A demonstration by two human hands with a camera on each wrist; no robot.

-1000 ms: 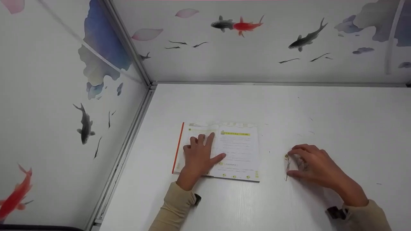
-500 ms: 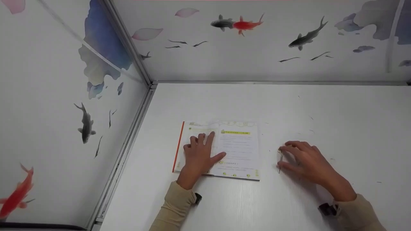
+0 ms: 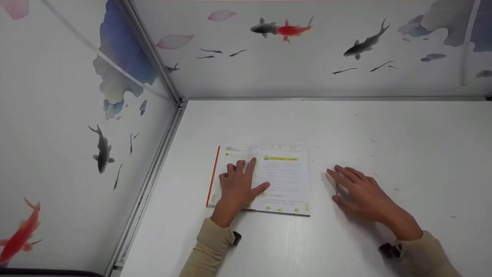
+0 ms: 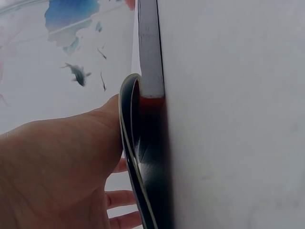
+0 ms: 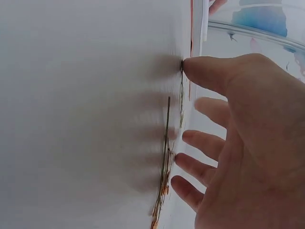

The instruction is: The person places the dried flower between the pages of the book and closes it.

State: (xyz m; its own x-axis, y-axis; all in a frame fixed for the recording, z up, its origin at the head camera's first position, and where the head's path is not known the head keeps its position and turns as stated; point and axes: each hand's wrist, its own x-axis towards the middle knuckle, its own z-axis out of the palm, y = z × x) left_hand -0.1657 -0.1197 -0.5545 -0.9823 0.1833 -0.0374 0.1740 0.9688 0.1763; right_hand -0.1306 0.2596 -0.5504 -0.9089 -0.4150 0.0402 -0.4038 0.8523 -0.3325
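An open book (image 3: 286, 181) with printed pages and a red edge along its left side lies on the white table. Across its left page my left hand (image 3: 236, 188) rests flat with fingers spread, the thumb reaching onto the right page. From the left wrist, a bent cover (image 4: 126, 114) curves beside that hand, next to the thick page block (image 4: 151, 47). Right of the book, my right hand (image 3: 365, 196) hovers low, fingers loosely extended. Its thumb tip touches a thin stem (image 5: 181, 95) on the table. A dried plant sprig (image 5: 166, 148) with orange-brown bits lies beside its fingertips.
Several tiny dark plant bits, one a short fragment (image 3: 452, 216), are scattered over the table (image 3: 269, 119) right of the book. White panels (image 3: 307, 73) with painted fish stand behind and to the left, joined by a metal frame (image 3: 179, 100).
My right hand has moved left and slightly away from me, towards the book. Its fingers, earlier curved around the sprig, are now straighter over it. The left hand stays put on the page.
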